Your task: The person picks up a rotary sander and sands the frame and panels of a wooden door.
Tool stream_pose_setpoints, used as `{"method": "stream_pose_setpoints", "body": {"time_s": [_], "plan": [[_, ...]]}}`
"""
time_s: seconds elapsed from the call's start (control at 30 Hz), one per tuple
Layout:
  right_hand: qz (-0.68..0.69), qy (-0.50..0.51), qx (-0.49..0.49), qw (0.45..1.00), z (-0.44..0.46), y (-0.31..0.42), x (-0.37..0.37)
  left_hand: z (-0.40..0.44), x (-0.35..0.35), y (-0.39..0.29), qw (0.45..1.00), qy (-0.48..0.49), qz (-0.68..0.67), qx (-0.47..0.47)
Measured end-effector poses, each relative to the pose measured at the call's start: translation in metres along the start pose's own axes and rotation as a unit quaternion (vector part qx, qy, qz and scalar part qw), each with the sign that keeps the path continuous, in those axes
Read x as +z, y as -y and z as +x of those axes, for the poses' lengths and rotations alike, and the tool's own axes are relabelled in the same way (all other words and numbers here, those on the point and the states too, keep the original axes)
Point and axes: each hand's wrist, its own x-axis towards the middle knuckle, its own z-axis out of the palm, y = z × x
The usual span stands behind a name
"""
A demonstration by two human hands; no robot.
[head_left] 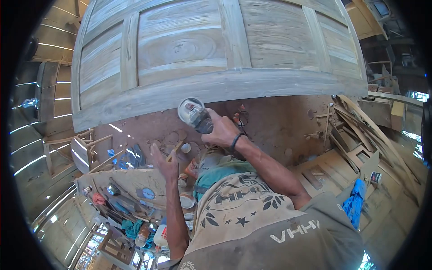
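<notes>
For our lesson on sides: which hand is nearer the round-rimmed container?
Right. The right hand grips the container; the left hand is apart, lower and leftward in view.

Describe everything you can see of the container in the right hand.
Roughly cylindrical, the container has a round, pale-rimmed end, a reddish patch and a darker section where the right hand grips it. It could be metal or clear plastic. It slants by the near edge of the panelled wood; whether they touch is unclear.

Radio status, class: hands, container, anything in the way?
Right hand: gripping container. Left hand: apart from container, grip unclear. Container overlaps panelled board in view. Nothing visibly blocking.
</notes>
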Motion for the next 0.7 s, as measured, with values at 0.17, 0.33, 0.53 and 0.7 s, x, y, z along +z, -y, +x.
{"method": "stream_pose_setpoints", "body": {"time_s": [0.17, 0.33, 0.53, 0.7], "plan": [[0.036, -0.101, 0.003, 0.994, -0.041, -0.066, -0.045, 0.035, 0.027, -0.097, 0.993, 0.035, -0.008, 0.109], [0.047, -0.169, 0.034, 0.984, -0.091, -0.114, -0.097, 0.051, 0.074, -0.161, 0.972, 0.096, 0.038, 0.21], [0.126, -0.201, 0.111, 0.965, -0.107, -0.125, -0.105, 0.051, 0.073, -0.136, 0.954, 0.125, 0.097, 0.253], [0.119, -0.194, 0.076, 0.971, -0.077, -0.092, -0.063, 0.077, 0.039, -0.081, 0.948, 0.117, 0.148, 0.256]]}}
